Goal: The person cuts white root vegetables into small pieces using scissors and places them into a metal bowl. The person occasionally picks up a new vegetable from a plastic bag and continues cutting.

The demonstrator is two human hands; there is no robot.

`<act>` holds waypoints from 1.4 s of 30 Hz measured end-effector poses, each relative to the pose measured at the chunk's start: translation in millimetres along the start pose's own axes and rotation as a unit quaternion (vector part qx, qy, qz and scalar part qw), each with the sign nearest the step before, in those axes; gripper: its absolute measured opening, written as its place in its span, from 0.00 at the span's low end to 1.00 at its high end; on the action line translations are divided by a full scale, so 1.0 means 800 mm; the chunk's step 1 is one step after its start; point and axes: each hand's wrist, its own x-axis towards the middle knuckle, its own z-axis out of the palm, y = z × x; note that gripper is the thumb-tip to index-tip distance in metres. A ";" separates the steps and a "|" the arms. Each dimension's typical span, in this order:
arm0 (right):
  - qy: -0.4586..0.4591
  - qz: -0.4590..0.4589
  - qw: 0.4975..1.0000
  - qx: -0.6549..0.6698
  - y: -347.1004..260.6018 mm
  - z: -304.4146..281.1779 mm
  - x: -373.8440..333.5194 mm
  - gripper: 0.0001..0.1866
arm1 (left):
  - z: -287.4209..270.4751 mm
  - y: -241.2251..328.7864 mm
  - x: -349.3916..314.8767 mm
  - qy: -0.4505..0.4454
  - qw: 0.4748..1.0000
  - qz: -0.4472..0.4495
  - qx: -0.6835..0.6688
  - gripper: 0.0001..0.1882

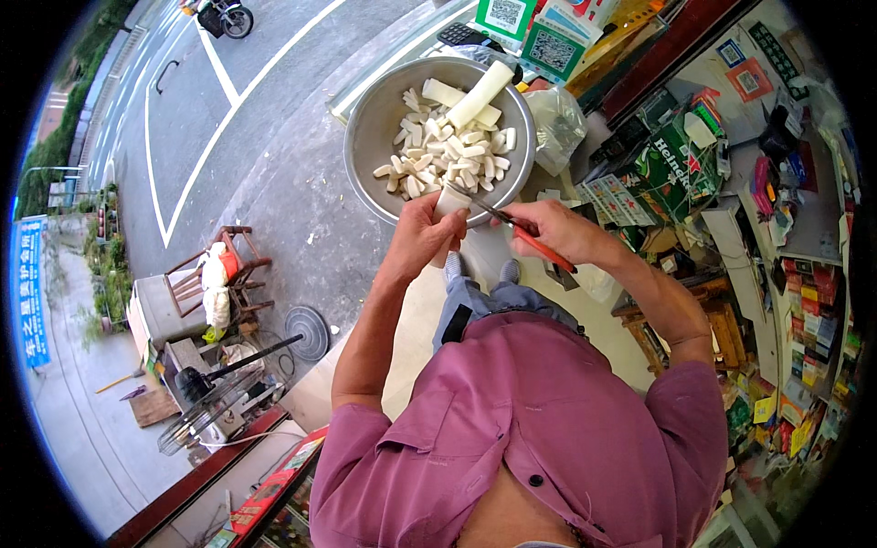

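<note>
A wide metal bowl (pixel 363 151) in front of me holds a heap of short, off-white cut pieces (pixel 448 155). Two longer pale cylindrical stalks lie on the heap, the upper one (pixel 481 96) slanting across the other. Over the bowl's near rim, my left hand (pixel 423 230) grips a thick white stalk (pixel 452 202), its lower part partly hidden by the fingers. My right hand (pixel 553 230) is closed round the red handles of scissors (pixel 561 259), whose dark blades reach to the stalk's upper end. I cannot tell what kind of food the stalks are.
Payment-code signs (pixel 554 50) and a clear plastic bag (pixel 557 128) stand beyond and beside the bowl. A green box (pixel 671 164) and packed shelves (pixel 808 338) crowd the right. To the left are a wooden stool (pixel 242 265), a fan (pixel 196 416) and a road (pixel 265 100).
</note>
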 end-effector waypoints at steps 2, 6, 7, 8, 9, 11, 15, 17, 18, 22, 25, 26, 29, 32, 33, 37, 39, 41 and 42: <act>0.067 -0.082 0.991 -0.080 0.010 0.016 0.001 0.19 | 0.001 0.001 0.002 -0.016 1.000 0.000 -0.004 0.08; -0.026 0.027 0.999 0.014 0.000 0.003 0.004 0.20 | -0.003 -0.006 0.006 -0.012 0.999 -0.012 0.032 0.06; -0.028 0.040 0.998 0.033 0.003 0.001 0.002 0.20 | -0.005 -0.005 0.008 -0.018 0.999 -0.013 0.026 0.06; -0.030 0.053 0.997 0.052 0.005 0.001 0.000 0.20 | -0.006 -0.003 0.010 -0.024 0.999 -0.015 0.019 0.06; -0.034 0.067 0.995 0.071 0.002 0.001 -0.002 0.20 | -0.007 -0.003 0.010 -0.029 0.999 -0.016 0.010 0.05; -0.025 0.055 0.998 0.018 -0.008 -0.002 -0.006 0.18 | -0.007 -0.004 0.010 -0.038 0.999 -0.014 -0.005 0.06; 0.177 -0.168 0.945 -0.217 0.010 0.025 0.000 0.17 | -0.002 -0.004 0.013 -0.049 0.998 -0.026 0.019 0.06; 0.111 -0.068 0.982 -0.134 0.018 0.019 -0.002 0.19 | -0.006 -0.001 0.018 -0.057 0.998 -0.039 0.006 0.06; 0.047 0.003 0.998 -0.034 0.009 0.008 -0.002 0.20 | -0.010 0.000 0.018 -0.056 0.997 -0.046 -0.001 0.06; 0.007 0.060 0.998 0.011 -0.014 -0.002 -0.008 0.20 | -0.012 0.004 0.020 -0.056 0.997 -0.040 -0.015 0.06; 0.126 -0.072 0.979 -0.146 0.002 0.019 -0.004 0.21 | -0.010 0.002 0.022 -0.070 0.997 -0.041 -0.007 0.07; 0.123 -0.071 0.978 -0.155 0.011 0.020 -0.005 0.21 | -0.009 0.002 0.023 -0.078 0.996 -0.038 -0.003 0.07; -0.008 0.060 0.997 -0.051 -0.010 -0.002 -0.003 0.25 | -0.017 0.003 0.024 -0.071 0.996 -0.053 0.004 0.09; -0.025 0.102 0.992 -0.073 -0.018 -0.008 -0.004 0.26 | -0.018 0.003 0.024 -0.064 0.996 -0.058 -0.023 0.10; 0.027 0.043 0.995 -0.089 -0.009 -0.001 -0.006 0.25 | -0.016 0.004 0.025 -0.068 0.995 -0.056 -0.036 0.11; 0.185 -0.143 0.941 -0.246 0.020 0.023 0.001 0.24 | -0.021 -0.009 0.032 -0.087 0.995 -0.040 0.004 0.12; 0.157 -0.104 0.952 -0.243 0.014 0.019 0.003 0.24 | -0.017 -0.007 0.031 -0.064 0.997 -0.043 -0.012 0.13; 0.044 0.037 0.993 -0.108 -0.008 0.003 -0.002 0.25 | -0.024 -0.012 0.033 -0.057 0.996 -0.058 -0.022 0.15; 0.038 0.061 0.993 -0.095 -0.011 0.001 -0.004 0.26 | -0.024 -0.010 0.033 -0.055 0.996 -0.066 -0.027 0.16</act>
